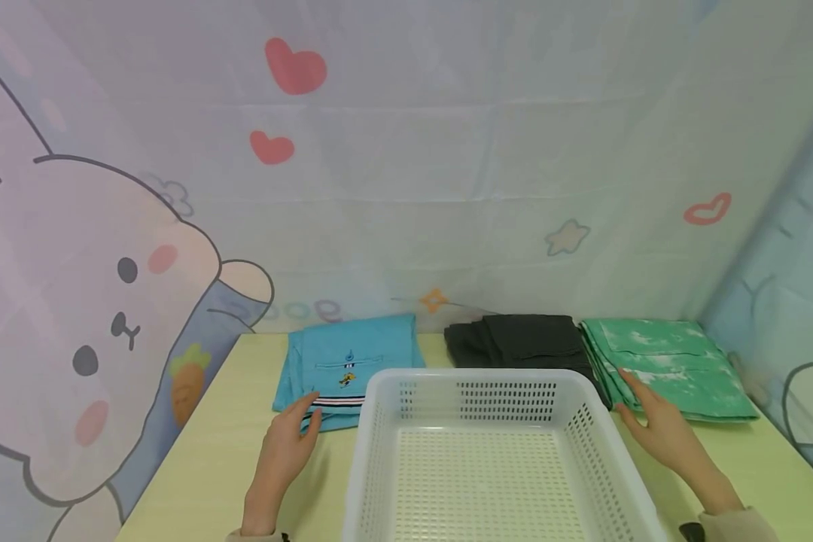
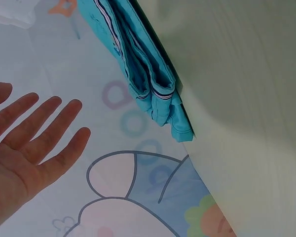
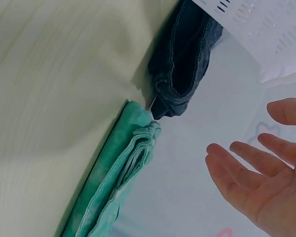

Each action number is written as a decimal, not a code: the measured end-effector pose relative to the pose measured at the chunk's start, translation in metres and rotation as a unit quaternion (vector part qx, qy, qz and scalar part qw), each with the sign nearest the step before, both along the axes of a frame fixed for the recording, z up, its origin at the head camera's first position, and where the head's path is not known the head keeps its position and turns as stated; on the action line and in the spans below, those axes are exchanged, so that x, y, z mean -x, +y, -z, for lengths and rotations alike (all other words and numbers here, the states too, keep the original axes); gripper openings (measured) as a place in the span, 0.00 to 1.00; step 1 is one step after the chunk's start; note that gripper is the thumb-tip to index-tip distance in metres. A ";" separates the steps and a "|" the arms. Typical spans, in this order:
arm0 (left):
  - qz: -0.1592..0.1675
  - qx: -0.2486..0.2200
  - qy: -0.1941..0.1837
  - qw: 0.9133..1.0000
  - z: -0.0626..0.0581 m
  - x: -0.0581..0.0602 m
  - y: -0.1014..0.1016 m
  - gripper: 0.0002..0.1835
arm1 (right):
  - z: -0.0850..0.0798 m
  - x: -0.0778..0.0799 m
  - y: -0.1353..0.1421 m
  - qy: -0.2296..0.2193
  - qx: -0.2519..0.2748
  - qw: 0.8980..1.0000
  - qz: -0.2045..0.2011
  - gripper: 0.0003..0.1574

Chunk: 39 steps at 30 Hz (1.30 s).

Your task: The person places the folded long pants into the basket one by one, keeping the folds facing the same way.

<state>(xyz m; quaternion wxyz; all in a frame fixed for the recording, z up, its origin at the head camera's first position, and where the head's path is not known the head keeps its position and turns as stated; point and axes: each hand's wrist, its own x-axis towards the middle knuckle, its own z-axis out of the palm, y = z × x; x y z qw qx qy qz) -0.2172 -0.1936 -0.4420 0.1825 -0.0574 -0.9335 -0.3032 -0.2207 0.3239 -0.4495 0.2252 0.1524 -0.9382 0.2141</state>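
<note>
A white plastic basket (image 1: pixel 477 379) with slotted walls stands on the table between my two hands, and its visible floor is bare. My left hand (image 1: pixel 287 444) hovers left of the basket, fingers spread, near a folded blue garment (image 1: pixel 359 346) with a striped trim and small printed figures. To the basket's right my right hand (image 1: pixel 660 425) is held with loose fingers, its fingertips overlapping the edge of a folded green-and-white garment (image 1: pixel 684 339). A folded dark garment (image 1: pixel 535 339) lies behind the basket, beside the green one. Both wrist views show the palms holding nothing.
The pale yellow table (image 1: pixel 196 467) carries all of these things. Behind it hangs a light cloth backdrop (image 1: pixel 488 165) printed with hearts and a large rabbit figure. More printed cloth (image 1: pixel 786 286) closes off the right side.
</note>
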 end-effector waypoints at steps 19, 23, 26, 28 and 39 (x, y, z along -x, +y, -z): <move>0.014 -0.003 0.033 0.999 -0.007 0.003 0.002 0.17 | -0.019 0.002 -0.017 0.018 -0.017 1.000 -0.017 0.30; 0.011 -0.003 0.030 0.999 -0.010 0.004 0.001 0.16 | -0.023 0.005 -0.021 0.026 -0.025 0.999 -0.030 0.28; 0.005 -0.004 0.010 1.000 -0.011 0.005 0.002 0.16 | -0.025 0.005 -0.023 0.035 -0.024 0.998 -0.039 0.26; 0.003 -0.009 -0.001 1.000 -0.012 0.005 0.003 0.16 | -0.027 0.005 -0.024 0.039 -0.023 0.998 -0.044 0.25; 0.011 -0.009 0.009 1.000 -0.012 0.006 0.004 0.15 | -0.043 0.003 -0.029 0.015 -0.039 0.997 -0.068 0.22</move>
